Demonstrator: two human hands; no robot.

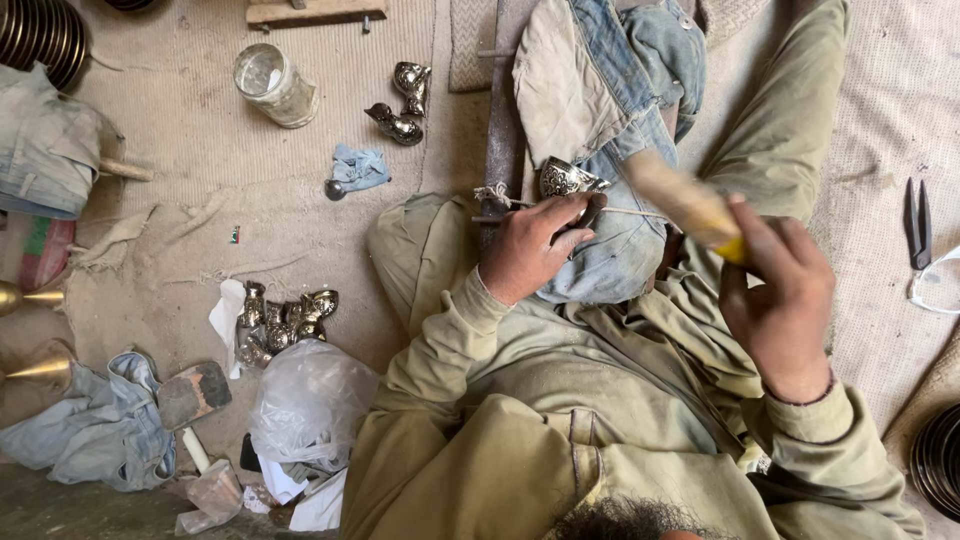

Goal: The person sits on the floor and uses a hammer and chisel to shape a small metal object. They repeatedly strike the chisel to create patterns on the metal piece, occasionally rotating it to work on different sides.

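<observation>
I sit on the floor in olive clothes. My left hand (pixel 532 245) pinches a thin metal tool (pixel 630 212) whose tip rests against a small engraved silver metal cup (pixel 566 178). The cup lies on blue denim cloth (pixel 615 90) over a wooden block (pixel 500 130). My right hand (pixel 778 295) is raised to the right, gripping a wooden mallet (pixel 685 200) with a yellow band; the mallet is blurred.
Several shiny metal pieces (pixel 285 325) lie in a heap at the left, two more metal pieces (pixel 402 100) beside a glass jar (pixel 275 85). A plastic bag (pixel 310 400), denim rags (pixel 100 430), brass cones (pixel 35 365), a wooden paddle (pixel 192 395) and black shears (pixel 918 222) lie around.
</observation>
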